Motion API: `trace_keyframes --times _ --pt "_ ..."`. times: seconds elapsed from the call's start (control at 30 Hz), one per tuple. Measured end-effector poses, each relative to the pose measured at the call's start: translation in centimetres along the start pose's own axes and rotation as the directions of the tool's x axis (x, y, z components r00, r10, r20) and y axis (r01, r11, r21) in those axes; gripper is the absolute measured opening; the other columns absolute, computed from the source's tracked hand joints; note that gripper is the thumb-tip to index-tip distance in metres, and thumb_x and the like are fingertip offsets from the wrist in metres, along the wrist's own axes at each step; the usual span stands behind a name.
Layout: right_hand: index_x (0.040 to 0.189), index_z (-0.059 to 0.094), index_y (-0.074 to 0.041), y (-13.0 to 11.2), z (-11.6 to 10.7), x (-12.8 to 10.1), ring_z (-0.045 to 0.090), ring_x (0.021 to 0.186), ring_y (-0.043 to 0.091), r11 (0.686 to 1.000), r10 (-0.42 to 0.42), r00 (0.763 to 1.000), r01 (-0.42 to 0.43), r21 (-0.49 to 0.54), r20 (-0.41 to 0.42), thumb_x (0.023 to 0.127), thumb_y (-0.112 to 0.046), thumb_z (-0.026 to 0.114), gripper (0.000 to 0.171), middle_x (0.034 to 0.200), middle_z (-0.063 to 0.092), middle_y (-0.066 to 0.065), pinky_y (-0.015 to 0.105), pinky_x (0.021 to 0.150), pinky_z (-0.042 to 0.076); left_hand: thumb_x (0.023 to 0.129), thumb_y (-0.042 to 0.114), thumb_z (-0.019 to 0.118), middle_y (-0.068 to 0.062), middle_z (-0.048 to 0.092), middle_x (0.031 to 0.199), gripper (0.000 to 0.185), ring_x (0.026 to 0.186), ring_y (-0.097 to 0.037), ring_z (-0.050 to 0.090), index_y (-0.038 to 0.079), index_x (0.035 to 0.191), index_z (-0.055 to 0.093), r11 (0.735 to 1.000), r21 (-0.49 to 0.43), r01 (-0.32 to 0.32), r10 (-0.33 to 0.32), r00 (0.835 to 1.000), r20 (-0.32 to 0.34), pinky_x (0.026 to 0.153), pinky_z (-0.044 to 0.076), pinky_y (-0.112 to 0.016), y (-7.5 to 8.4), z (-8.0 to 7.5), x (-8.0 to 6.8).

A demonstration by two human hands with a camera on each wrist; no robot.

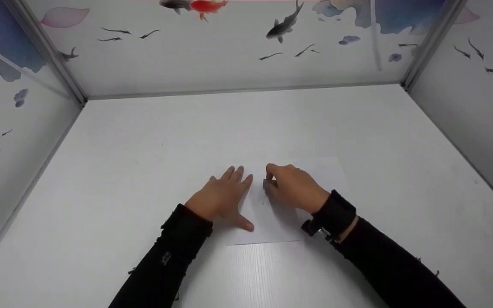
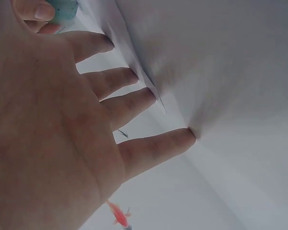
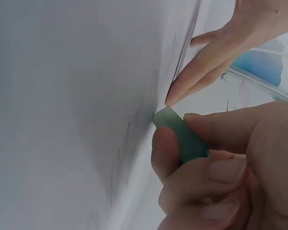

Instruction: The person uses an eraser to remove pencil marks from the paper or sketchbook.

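A sheet of white paper [image 1: 272,229] lies on the table under both hands. My left hand [image 1: 225,196] rests on its left part, fingers spread and thumb stretched out, fingertips pressing down in the left wrist view. Between the thumb and fingers of my right hand [image 1: 297,188] is a small green eraser [image 3: 182,136], pinched with one end against the paper. Dark smudged pencil marks [image 3: 127,143] run along the sheet beside that end. The eraser's other end is partly covered by the curled fingers.
The white tabletop [image 1: 178,128] stretches around the sheet. Upright panels painted with fish close it in at the back [image 1: 229,64], left [image 1: 37,111] and right [image 1: 477,102]. Black sleeves and wrist bands cover both forearms.
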State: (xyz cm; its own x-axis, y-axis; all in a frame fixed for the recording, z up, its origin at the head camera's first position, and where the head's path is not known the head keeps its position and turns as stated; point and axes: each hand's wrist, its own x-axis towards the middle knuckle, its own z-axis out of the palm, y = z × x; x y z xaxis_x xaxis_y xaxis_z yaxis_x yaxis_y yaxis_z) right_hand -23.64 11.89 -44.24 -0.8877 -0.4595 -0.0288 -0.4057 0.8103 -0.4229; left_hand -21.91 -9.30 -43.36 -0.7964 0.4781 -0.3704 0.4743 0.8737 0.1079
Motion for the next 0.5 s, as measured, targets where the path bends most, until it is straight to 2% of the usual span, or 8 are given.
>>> trace_keyframes --times 0.07,0.17,0.3,0.5 --pt "0.107 0.070 -0.008 0.11 -0.13 -0.08 0.065 0.072 0.018 1.000 0.001 1.000 -0.002 0.030 0.019 0.104 -0.018 0.069 0.011 0.090 0.076 0.008 0.038 0.067 0.055 0.079 0.073 0.083 -0.017 0.012 0.178 0.127 0.165 -0.036 0.009 0.013 0.172 0.020 1.000 0.006 -0.001 0.001 1.000 0.000 0.122 0.029 -0.068 0.03 -0.02 0.02" --pt "0.104 0.071 -0.008 0.35 -0.22 -0.13 0.062 0.070 0.017 0.999 0.013 1.000 -0.013 0.032 0.004 0.103 -0.019 0.070 0.012 0.089 0.074 0.006 0.036 0.065 0.052 0.079 0.074 0.082 -0.017 0.012 0.178 0.127 0.165 -0.036 0.010 0.013 0.172 0.020 1.000 0.019 0.002 -0.002 1.000 -0.001 0.122 0.031 -0.068 0.07 -0.08 0.02" --pt "0.102 0.072 -0.006 0.32 -0.29 -0.14 0.061 0.068 0.017 0.999 -0.028 1.000 0.028 0.021 -0.001 0.102 -0.018 0.071 0.012 0.086 0.074 0.006 0.036 0.063 0.052 0.080 0.074 0.081 -0.017 0.012 0.178 0.127 0.165 -0.036 0.010 0.013 0.172 0.019 0.999 0.035 0.005 -0.005 1.000 0.004 0.122 0.031 -0.067 0.07 -0.05 0.04" --pt "0.101 0.073 -0.008 0.01 -0.38 -0.24 0.061 0.070 0.018 0.998 0.042 0.999 -0.042 0.037 -0.004 0.101 -0.021 0.072 0.013 0.087 0.074 0.005 0.037 0.066 0.052 0.078 0.074 0.082 -0.017 0.012 0.178 0.128 0.165 -0.036 0.011 0.013 0.172 0.020 1.000 0.019 0.005 -0.005 1.000 -0.003 0.122 0.031 -0.067 0.07 0.03 0.05"
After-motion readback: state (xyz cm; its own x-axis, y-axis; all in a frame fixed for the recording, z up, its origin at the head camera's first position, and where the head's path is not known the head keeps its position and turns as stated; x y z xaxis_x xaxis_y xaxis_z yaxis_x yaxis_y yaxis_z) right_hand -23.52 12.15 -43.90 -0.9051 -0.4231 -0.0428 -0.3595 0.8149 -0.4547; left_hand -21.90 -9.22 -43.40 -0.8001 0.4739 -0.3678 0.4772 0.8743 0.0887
